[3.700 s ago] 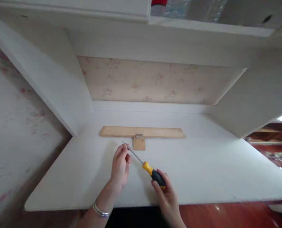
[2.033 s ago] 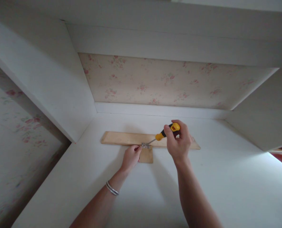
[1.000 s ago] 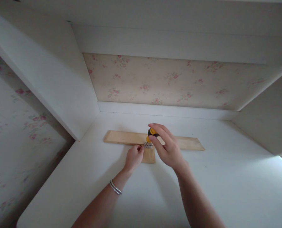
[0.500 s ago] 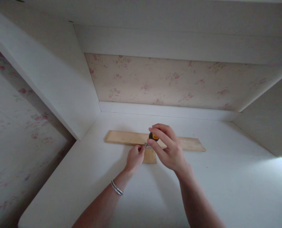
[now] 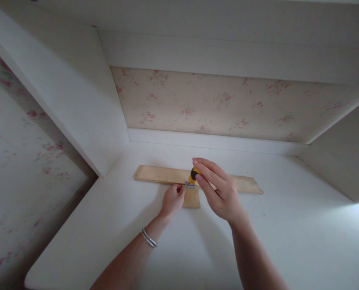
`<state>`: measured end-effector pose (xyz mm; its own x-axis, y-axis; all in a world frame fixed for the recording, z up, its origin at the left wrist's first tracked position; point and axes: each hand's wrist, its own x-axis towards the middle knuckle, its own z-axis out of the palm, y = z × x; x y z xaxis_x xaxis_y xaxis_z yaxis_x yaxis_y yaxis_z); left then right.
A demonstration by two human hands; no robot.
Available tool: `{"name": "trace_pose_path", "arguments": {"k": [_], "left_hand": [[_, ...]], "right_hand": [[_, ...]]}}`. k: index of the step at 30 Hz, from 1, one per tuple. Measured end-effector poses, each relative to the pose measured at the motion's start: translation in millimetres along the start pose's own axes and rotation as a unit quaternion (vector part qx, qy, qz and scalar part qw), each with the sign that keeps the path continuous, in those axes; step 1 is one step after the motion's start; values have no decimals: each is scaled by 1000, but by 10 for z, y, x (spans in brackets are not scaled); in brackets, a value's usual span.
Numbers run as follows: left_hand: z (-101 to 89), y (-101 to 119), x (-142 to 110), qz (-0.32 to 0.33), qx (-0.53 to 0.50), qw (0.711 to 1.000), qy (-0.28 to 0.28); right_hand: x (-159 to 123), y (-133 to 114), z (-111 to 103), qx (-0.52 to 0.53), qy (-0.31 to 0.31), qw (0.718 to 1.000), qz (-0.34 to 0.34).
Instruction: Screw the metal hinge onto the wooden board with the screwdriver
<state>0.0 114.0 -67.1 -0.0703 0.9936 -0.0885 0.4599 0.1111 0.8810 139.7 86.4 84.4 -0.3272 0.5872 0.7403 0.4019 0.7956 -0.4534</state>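
Note:
My right hand [image 5: 220, 185] has its fingers around the top of a yellow and black screwdriver [image 5: 194, 174], held over a small metal hinge [image 5: 190, 185]. The hinge lies where a long wooden board [image 5: 161, 174] meets a short wooden piece [image 5: 192, 199]. At the hinge's left edge my left hand [image 5: 172, 199] is closed in a pinch; what lies between its fingertips, if anything, is hidden. The screwdriver's tip is too small to make out.
Both wooden pieces rest on a white tabletop [image 5: 288, 225]. A white side panel [image 5: 77, 100] rises on the left, a grey-white panel [image 5: 345, 149] on the right. Behind is a low white ledge [image 5: 215, 139] below floral wallpaper [image 5: 197, 100]; a white shelf [image 5: 212, 52] hangs above.
My right fingers have shifted slightly right and opened a little around the screwdriver's handle, showing more of the hinge. My left hand stays at the hinge. The view has moved slightly.

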Motion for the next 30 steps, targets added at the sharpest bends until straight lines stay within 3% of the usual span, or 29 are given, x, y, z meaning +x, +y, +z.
{"name": "trace_pose_path", "arguments": {"k": [4,9,15,21,26,30], "left_hand": [[17,-39,11,15,0,1000,-5],[18,-44,14,7,6,1000,10],[10,-27,7,8,15,1000,6],[18,-53,14,10,7,1000,7],[17,-55,9,14,9,1000,10],[2,-29,0,9,11,1000,5]], "right_hand": [[-13,19,-22,-26,38,999,5],[12,-23,-70,17,-24,999,31],[27,-31,-64,-47,10,999,22],[0,-32,-58,0,-68,996,57],[-21,30,-12,-57,3,998,13],[-14,6,-39,-35,-60,997,19]]}}
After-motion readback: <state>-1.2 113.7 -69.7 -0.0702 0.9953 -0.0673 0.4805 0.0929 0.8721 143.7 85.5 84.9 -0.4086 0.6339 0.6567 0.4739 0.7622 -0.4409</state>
